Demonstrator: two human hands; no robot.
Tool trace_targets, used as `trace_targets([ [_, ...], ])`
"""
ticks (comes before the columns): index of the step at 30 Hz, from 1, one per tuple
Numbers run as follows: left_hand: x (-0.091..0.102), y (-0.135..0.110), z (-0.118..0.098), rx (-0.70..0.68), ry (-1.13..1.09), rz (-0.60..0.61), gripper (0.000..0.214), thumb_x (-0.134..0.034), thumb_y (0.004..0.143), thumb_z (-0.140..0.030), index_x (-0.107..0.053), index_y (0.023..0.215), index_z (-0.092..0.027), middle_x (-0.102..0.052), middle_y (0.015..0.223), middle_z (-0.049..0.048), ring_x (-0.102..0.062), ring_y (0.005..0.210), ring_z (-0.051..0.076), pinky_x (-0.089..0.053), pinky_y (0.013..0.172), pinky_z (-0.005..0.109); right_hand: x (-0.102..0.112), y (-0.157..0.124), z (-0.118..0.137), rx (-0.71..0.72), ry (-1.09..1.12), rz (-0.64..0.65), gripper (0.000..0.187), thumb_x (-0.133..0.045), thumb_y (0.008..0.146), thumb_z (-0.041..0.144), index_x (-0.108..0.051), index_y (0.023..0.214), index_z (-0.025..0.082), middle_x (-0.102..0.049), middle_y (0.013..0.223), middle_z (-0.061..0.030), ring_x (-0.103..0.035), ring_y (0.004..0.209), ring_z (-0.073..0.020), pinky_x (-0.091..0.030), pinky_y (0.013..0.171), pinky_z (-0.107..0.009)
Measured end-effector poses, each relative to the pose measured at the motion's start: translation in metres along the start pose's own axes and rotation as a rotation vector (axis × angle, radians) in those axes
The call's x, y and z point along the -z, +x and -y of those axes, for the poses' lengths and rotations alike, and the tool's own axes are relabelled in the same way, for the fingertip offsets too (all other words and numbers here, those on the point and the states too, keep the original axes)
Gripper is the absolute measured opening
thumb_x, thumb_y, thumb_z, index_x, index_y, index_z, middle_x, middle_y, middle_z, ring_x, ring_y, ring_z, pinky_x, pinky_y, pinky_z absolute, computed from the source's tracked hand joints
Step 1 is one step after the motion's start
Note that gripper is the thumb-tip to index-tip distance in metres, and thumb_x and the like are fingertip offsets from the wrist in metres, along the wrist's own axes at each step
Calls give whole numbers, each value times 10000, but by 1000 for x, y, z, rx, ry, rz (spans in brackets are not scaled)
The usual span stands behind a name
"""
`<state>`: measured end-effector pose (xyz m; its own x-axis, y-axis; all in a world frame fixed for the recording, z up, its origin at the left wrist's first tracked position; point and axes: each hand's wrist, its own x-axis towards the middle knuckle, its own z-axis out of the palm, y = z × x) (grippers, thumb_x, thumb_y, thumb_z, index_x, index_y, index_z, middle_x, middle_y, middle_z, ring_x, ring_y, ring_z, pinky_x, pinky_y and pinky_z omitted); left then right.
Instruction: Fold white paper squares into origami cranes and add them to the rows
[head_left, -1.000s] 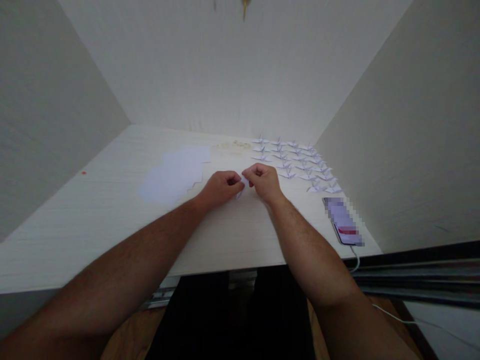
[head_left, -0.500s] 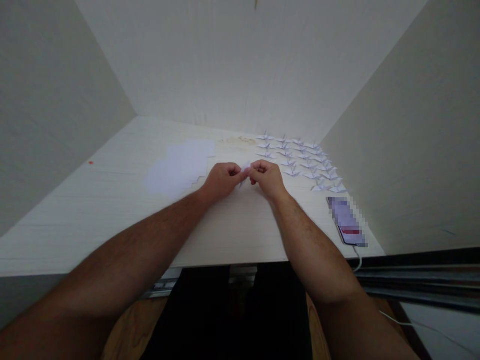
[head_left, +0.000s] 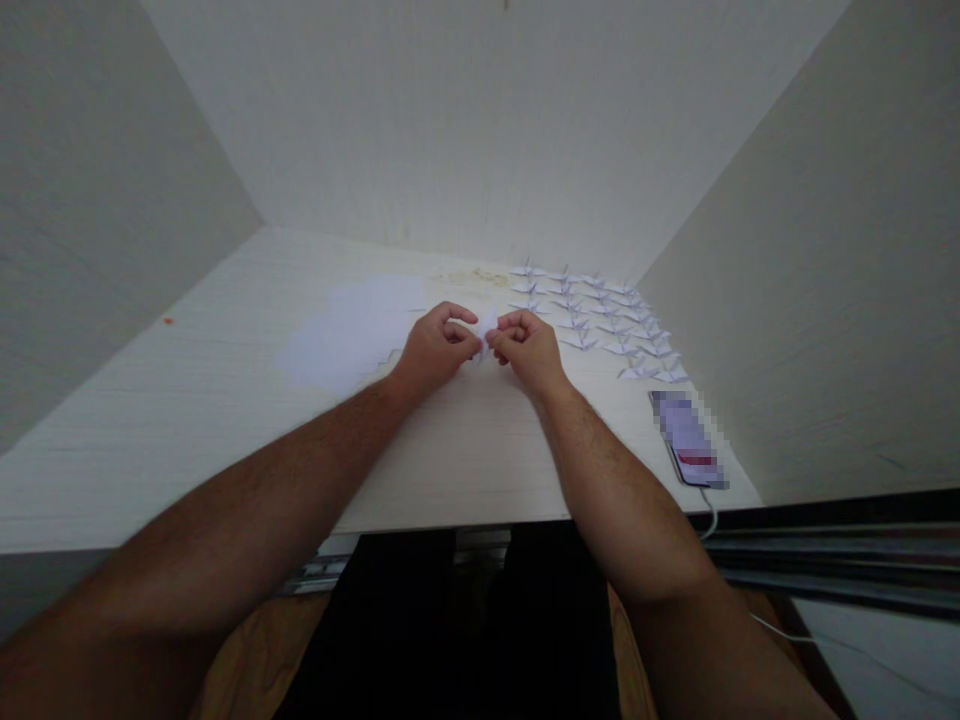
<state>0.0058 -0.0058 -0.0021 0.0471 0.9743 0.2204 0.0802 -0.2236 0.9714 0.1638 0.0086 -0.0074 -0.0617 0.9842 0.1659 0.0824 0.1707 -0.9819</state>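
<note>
We are pinching a folded paper (head_left: 487,324) between the thumb and fingertips of our right hand (head_left: 529,345), with hardly any gap showing. Our left hand (head_left: 437,343) is facing it from the other side, the index finger standing well apart from the thumb; the thumb tip is lying right by the paper, though we are not able to tell whether it is gripping. The paper is sitting between our hands at mid-bench (head_left: 457,460), sheets (head_left: 360,320) lying to the left, cranes (head_left: 576,325) standing in rows to the right, the phone (head_left: 688,440) lying nearer us. We are judging the paper very light, crisp at its folds but easily crushed or torn, so we are favouring soft fingertip holds on layered folds.
</note>
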Motion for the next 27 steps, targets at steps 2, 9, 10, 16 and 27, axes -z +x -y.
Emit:
trace_targets([
  [2,-1,0,1,-21,-28,-19,288,-724,635,-162,-552,865,-183,-637,616,-32,-576,545,101,-439,552,230,-1,0,0,1,19,3,327,-764,642,334,-514,823,226,-591,577,75,-555,514,-102,-444,489,-222],
  [9,-1,1,4,-42,-73,-23,263,-746,625,-167,-582,831,-171,-640,691,-15,-589,606,98,-461,587,234,0,-2,0,16,6,56,233,-725,657,288,-542,780,212,-613,600,50,-554,526,-98,-459,510,-234],
  [10,-1,1,4,-40,-87,-21,271,-747,621,-159,-586,839,-168,-640,697,-16,-592,610,96,-465,595,235,0,-2,0,23,12,59,223,-719,662,284,-543,778,212,-612,597,51,-555,524,-98,-457,508,-233],
  [16,-1,1,3,-29,-117,-6,309,-729,617,-121,-579,882,-176,-644,702,-30,-610,608,100,-485,606,244,-1,-3,-1,43,42,93,209,-685,690,279,-527,815,223,-600,568,70,-574,511,-102,-460,509,-230],
  [27,-1,1,6,-42,-126,0,333,-726,603,-114,-575,892,-178,-620,687,-39,-577,552,85,-460,545,225,-2,0,-6,108,20,108,173,-664,699,221,-535,815,214,-578,619,74,-543,516,-82,-440,521,-220],
])
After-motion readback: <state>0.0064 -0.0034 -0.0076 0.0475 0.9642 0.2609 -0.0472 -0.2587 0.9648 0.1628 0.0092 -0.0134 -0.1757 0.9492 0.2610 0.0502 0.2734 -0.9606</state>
